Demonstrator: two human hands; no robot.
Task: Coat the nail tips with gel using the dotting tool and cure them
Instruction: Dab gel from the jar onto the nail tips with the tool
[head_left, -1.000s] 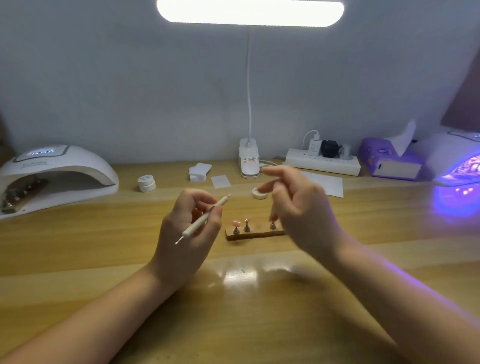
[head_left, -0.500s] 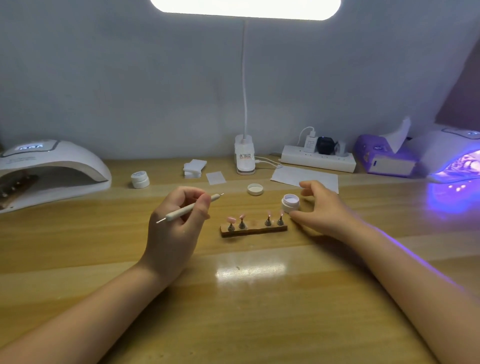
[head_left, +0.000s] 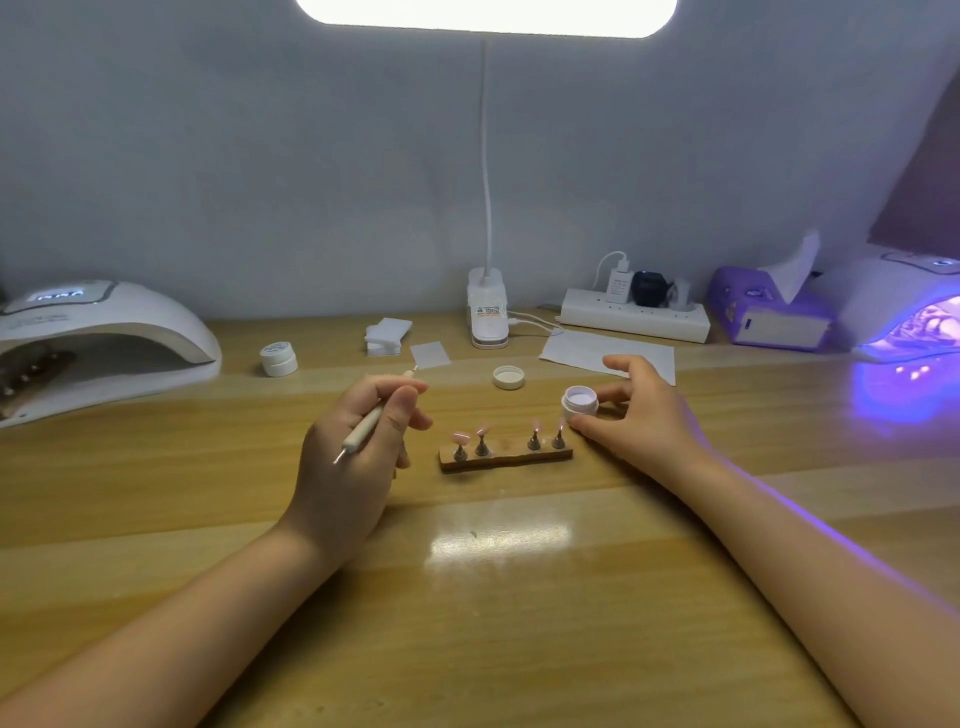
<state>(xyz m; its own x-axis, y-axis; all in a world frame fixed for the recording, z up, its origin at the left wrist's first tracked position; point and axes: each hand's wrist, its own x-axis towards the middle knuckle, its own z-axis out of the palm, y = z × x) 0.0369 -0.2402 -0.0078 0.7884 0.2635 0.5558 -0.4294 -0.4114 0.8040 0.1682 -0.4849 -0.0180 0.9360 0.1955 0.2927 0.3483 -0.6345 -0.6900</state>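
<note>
Fingers of the left hand (head_left: 348, 457) pinch the slim white dotting tool (head_left: 363, 428); right hand (head_left: 636, 410) fingers cup the open white gel pot (head_left: 580, 401), right of the wooden stand of pink nail tips (head_left: 506, 451). Steady the pot, dip only the tool's tip, and load little gel.

The top edge cuts the lit head of the desk lamp (head_left: 485, 15), the left edge cuts the white curing lamp (head_left: 98, 343), whose display reads only as a blur, and the right edge cuts the glowing curing lamp (head_left: 904, 306). The left hand (head_left: 348, 447) covers the middle of the dotting tool (head_left: 363, 428), and the right hand (head_left: 639, 410) hides the far side of the gel jar (head_left: 579, 402) and a corner of the paper sheet (head_left: 608, 351). The nail tips (head_left: 460, 437) on the wooden stand (head_left: 506, 457) are too small to judge any coating, and the label on the closed jar (head_left: 279, 358) is unreadable
</note>
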